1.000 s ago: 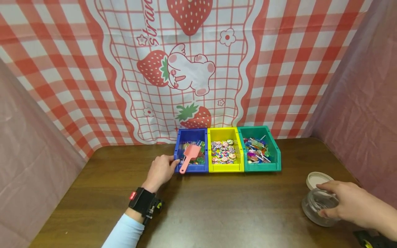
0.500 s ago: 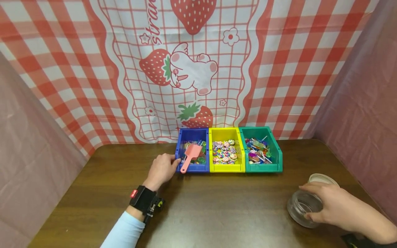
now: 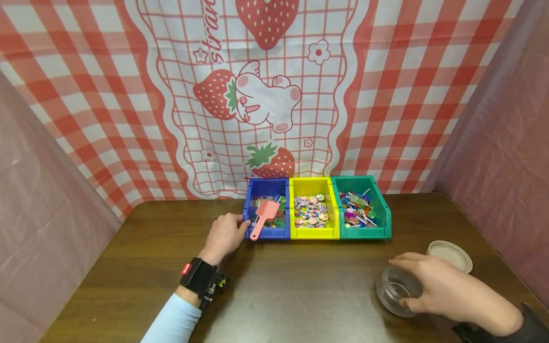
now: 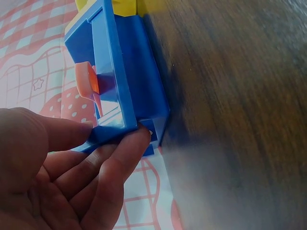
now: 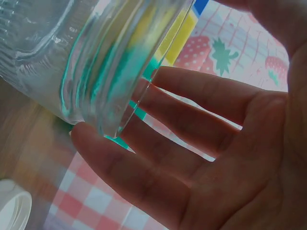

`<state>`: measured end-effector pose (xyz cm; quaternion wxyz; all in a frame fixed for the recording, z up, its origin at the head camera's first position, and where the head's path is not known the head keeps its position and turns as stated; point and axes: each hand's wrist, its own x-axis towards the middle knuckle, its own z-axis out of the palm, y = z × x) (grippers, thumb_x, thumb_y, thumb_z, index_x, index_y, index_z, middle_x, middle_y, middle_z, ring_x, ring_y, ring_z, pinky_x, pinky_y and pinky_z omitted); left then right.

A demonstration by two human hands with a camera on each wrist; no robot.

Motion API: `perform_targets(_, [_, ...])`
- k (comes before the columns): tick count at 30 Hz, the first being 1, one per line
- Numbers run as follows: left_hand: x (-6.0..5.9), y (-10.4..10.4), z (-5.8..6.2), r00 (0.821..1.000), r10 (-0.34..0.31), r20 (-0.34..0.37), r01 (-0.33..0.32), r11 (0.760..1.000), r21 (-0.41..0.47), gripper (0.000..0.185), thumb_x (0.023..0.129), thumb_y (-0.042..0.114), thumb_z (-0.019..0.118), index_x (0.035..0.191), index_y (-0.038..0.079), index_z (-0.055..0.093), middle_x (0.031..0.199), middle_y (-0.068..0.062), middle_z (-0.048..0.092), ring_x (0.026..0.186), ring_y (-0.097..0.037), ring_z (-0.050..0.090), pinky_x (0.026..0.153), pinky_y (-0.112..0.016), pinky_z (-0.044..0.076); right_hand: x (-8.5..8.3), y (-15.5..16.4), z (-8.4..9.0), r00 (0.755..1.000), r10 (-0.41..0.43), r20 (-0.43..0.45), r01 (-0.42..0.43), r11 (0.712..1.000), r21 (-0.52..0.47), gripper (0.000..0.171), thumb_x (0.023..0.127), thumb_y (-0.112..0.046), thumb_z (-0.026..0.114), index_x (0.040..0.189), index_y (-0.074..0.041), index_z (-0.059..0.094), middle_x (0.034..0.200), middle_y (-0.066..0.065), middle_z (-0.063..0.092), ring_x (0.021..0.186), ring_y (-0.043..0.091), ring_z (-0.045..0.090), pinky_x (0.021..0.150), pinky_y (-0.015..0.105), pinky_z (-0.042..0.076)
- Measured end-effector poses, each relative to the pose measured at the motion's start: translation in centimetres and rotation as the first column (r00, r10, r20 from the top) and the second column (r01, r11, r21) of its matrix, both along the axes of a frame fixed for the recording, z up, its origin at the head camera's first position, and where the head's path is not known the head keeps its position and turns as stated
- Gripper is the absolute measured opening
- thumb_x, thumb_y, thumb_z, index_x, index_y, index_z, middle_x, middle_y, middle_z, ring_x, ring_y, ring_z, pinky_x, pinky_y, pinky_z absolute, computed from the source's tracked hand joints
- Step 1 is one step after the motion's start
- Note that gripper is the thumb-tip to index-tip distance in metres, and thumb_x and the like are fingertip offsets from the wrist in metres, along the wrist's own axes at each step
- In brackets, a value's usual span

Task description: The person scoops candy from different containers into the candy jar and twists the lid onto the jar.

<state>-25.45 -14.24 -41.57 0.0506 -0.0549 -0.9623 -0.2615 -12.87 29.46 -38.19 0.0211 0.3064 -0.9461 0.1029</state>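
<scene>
My left hand (image 3: 224,237) pinches the front left corner of the blue bin (image 3: 267,233). In the left wrist view, the thumb (image 4: 67,134) lies on the bin's rim and the fingers rest against its side. A pink scoop (image 3: 264,213) lies over the candies in this bin, its handle on the front rim. At the right, my right hand (image 3: 446,288) grips a clear jar (image 3: 391,297) near its open mouth, with thumb and fingers on opposite sides. In the right wrist view, the fingers (image 5: 134,175) lie round the jar's threaded neck (image 5: 103,72).
Joined to the blue bin are a yellow bin (image 3: 315,233) of swirl candies and a green bin (image 3: 366,232) of wrapped lollipops. A whitish lid (image 3: 450,256) lies on the wooden table (image 3: 300,295) behind my right hand. A checked strawberry cloth (image 3: 386,95) hangs behind.
My right hand has moved left across the table with the jar, away from the lid, which now shows fully. The left hand stays at the blue bin's corner.
</scene>
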Motion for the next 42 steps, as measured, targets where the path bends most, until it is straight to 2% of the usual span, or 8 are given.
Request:
perform_targets(2, [0.0,0.0,0.0,1.0,0.001,0.005,-0.001,1.0,0.002,0.031,0.098,0.027,0.065,0.116,0.004,0.074,0.059,0.0,0.05,0.052,-0.016,0.049,0.05,-0.03,0.036,-0.1,-0.7,0.2,0.999,0.003,0.045,-0.003,1.0,0.001,0.069,0.065,-0.038,0.091,0.119,-0.001,0.068,0.118,0.006,0.065,0.1,0.022,0.064,0.073,0.035,0.054])
perform_targets(6, [0.0,-0.1,0.1,1.0,0.001,0.015,-0.001,1.0,0.007,0.033,0.098,0.028,0.065,0.119,0.004,0.073,0.059,-0.001,0.05,0.052,-0.016,0.049,0.05,-0.03,0.036,-0.1,-2.0,0.3,0.998,0.023,0.066,-0.023,1.0,-0.006,0.068,0.067,-0.037,0.09,0.121,-0.003,0.068,0.12,0.006,0.064,0.103,0.026,0.064,0.075,0.038,0.054])
perform_targets(13, [0.0,0.0,0.1,1.0,0.005,0.003,-0.005,1.0,-0.001,0.033,0.098,0.029,0.065,0.12,0.005,0.073,0.061,-0.001,0.051,0.054,-0.017,0.049,0.05,-0.03,0.036,-0.1,-4.3,0.4,0.998,0.064,0.029,-0.064,0.998,-0.011,0.068,0.067,-0.036,0.089,0.122,-0.003,0.067,0.121,0.006,0.064,0.104,0.026,0.064,0.078,0.04,0.055])
perform_targets(28, [0.0,-0.1,0.1,1.0,0.005,0.009,-0.005,1.0,-0.001,0.034,0.098,0.029,0.065,0.121,0.004,0.072,0.06,0.0,0.05,0.051,-0.015,0.048,0.049,-0.029,0.035,-0.1,-8.0,1.0,0.99,0.138,0.013,-0.138,0.99,0.006,0.064,0.069,-0.035,0.088,0.12,-0.003,0.068,0.119,0.005,0.065,0.105,0.025,0.064,0.082,0.044,0.054])
perform_targets(37, [-0.1,0.0,0.0,1.0,0.009,0.012,-0.009,1.0,-0.004,0.034,0.098,0.028,0.065,0.121,0.004,0.072,0.062,-0.001,0.052,0.052,-0.016,0.049,0.049,-0.03,0.036,0.1,-10.3,1.2,0.985,0.17,0.027,-0.171,0.985,0.014,0.064,0.071,-0.039,0.086,0.121,-0.005,0.069,0.118,0.004,0.065,0.104,0.022,0.064,0.082,0.043,0.054])
perform_targets(42, [-0.1,0.0,0.0,1.0,0.012,0.022,-0.012,1.0,-0.002,0.034,0.098,0.028,0.065,0.122,0.004,0.072,0.06,-0.001,0.05,0.051,-0.016,0.049,0.049,-0.03,0.036,0.0,-11.3,1.3,0.981,0.179,0.078,-0.181,0.983,0.022,0.064,0.072,-0.041,0.086,0.123,-0.006,0.068,0.119,0.003,0.065,0.105,0.021,0.063,0.082,0.042,0.054])
